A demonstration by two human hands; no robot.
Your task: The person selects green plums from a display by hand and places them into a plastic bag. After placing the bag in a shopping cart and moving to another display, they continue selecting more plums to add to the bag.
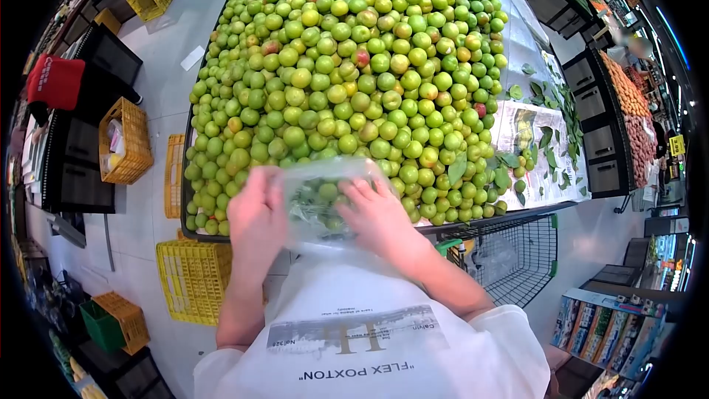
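A clear plastic bag (316,214) is stretched between my two hands, in front of my chest at the near edge of a big heap of green plums (347,81). My left hand (255,203) is closed on the bag's left side, blurred by motion. On the opposite side my right hand (375,210) grips the bag with bent fingers, their tips over its middle. Round green shapes and wrinkled film show through the plastic. A few plums in the heap are yellowish or red.
Newspaper with loose leaves (546,140) covers the stand's right side. A wire shopping cart (517,258) stands at the near right. Yellow crates (193,281) sit on the floor at left. Farther left is a person in a red top (55,83).
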